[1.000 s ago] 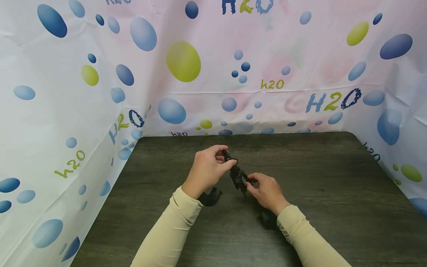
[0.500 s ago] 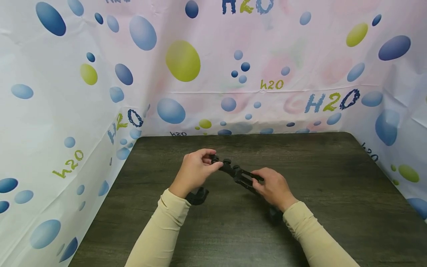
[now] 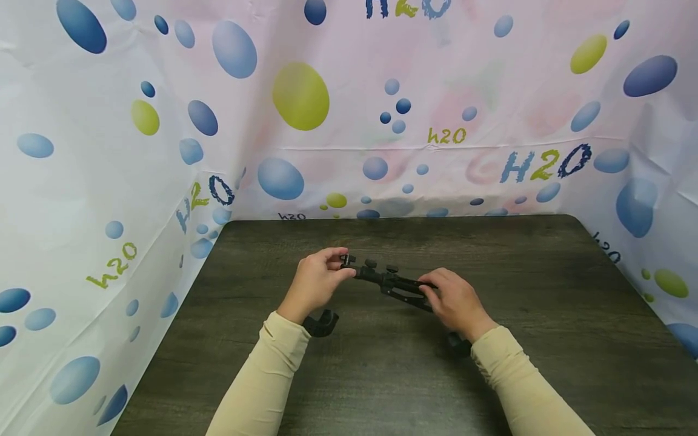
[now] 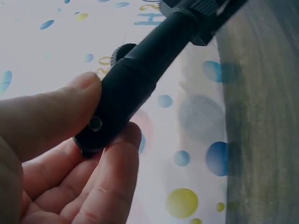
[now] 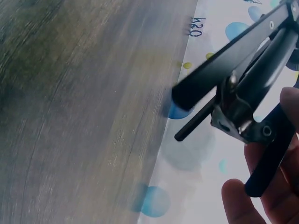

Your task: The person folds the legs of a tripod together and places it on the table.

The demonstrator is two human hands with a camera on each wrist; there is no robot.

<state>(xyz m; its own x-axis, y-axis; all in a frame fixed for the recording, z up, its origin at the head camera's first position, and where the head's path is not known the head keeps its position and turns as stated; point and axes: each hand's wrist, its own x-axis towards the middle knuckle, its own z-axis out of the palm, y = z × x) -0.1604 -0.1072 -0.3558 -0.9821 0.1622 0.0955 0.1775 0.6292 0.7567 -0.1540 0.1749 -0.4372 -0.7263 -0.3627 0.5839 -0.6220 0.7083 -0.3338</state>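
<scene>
A black mini tripod (image 3: 372, 275) with knobs along its stem is held above the table, lying nearly level between both hands. My left hand (image 3: 315, 283) pinches its head end; in the left wrist view the thumb lies on one side of the black tube (image 4: 135, 77), with fingers behind and under it. My right hand (image 3: 455, 301) grips one leg near the foot end. In the right wrist view the legs (image 5: 224, 65) stand partly spread around a metal bracket (image 5: 238, 121), and fingers hold the leg (image 5: 271, 163) nearest the hand.
The dark wood-grain table (image 3: 382, 387) lies beneath. A white curtain (image 3: 349, 121) with blue and green dots rises behind it and along both sides. Dark wrist-worn pieces (image 3: 322, 324) show under the wrists.
Both hands have moved apart, left hand to the left, right hand to the right. The tripod has swung from steeply slanted to nearly level, its legs now pointing right.
</scene>
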